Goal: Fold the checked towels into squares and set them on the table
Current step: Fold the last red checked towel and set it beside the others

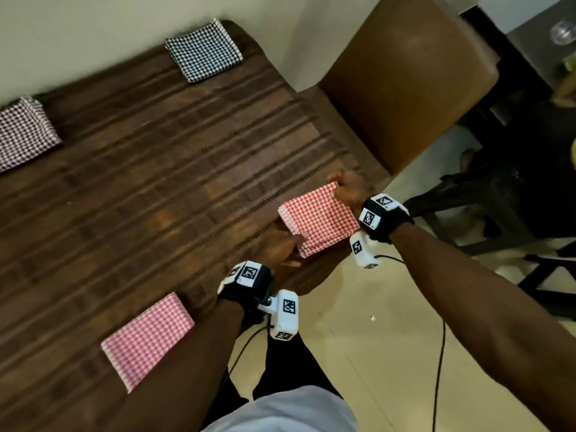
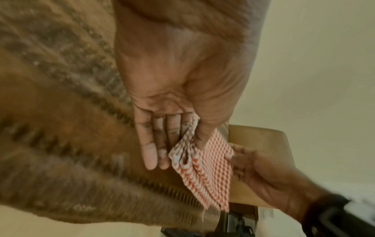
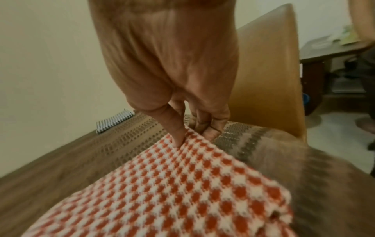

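Two hands on one folded red-checked towel (image 1: 318,218), held over the table's near-right corner, just by the brown chair (image 1: 405,76). Whether it touches the tabletop or floats just above: can't tell, frames blurred.

L hand (image 1: 279,247): forearm comes in from below, wrist roughly level, palm facing the towel's near-left edge. Thumb on top of the cloth, fingers (image 2: 150,154) straight and running along/under the stacked fold edges, so a thumb-and-finger pinch on that corner. Layered edges of the fold show clearly in the left wrist view.

R hand (image 1: 347,188): arm reaches across from the right, wrist bent, hand at the towel's far-right corner. Thumb presses down on the top face, other fingers (image 3: 211,126) curled under the edge; pinch grip on the cloth.

Towel looks square-ish, several layers thick, flat between the 2 hands.

On the wooden table (image 1: 149,188), well apart from each other: 2nd red-checked folded towel (image 1: 148,335) at the near edge by the L forearm; black-checked folded towel (image 1: 204,51) at the far edge by the wall; dark-checked folded towel (image 1: 23,132) at far left.
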`<action>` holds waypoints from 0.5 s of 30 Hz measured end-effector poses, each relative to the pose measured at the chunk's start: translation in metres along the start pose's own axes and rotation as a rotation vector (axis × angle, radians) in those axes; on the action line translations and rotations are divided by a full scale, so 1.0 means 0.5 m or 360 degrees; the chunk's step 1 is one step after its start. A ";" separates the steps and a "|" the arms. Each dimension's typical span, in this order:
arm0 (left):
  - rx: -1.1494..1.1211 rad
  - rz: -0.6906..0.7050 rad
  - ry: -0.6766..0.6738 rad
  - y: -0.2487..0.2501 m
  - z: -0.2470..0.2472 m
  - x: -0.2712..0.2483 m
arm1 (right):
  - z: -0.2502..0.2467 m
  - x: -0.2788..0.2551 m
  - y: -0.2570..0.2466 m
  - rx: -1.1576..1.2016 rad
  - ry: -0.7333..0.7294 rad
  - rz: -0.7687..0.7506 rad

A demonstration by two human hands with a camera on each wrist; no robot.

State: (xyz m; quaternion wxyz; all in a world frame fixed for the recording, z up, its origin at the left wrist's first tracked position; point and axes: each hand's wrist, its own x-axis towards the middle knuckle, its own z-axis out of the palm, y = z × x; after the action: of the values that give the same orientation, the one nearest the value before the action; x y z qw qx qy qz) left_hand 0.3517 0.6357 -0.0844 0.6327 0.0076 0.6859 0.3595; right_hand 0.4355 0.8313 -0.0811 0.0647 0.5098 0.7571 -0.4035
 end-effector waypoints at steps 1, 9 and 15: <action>-0.0015 -0.0041 -0.0011 -0.001 0.017 0.010 | -0.004 0.012 -0.002 -0.0139 0.0023 -0.0034; 0.0095 -0.0304 -0.0008 0.000 0.054 0.066 | 0.014 0.029 0.004 -0.0373 0.0125 -0.0047; 0.0274 -0.0307 -0.0033 -0.012 0.038 0.076 | 0.010 -0.017 0.049 -0.0237 0.0265 0.0097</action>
State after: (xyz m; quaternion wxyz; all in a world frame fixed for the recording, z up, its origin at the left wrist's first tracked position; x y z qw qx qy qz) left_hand 0.3632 0.6580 -0.1189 0.6684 -0.0004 0.7052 0.2366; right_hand 0.4582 0.8258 -0.0937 0.0515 0.5581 0.7719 -0.3001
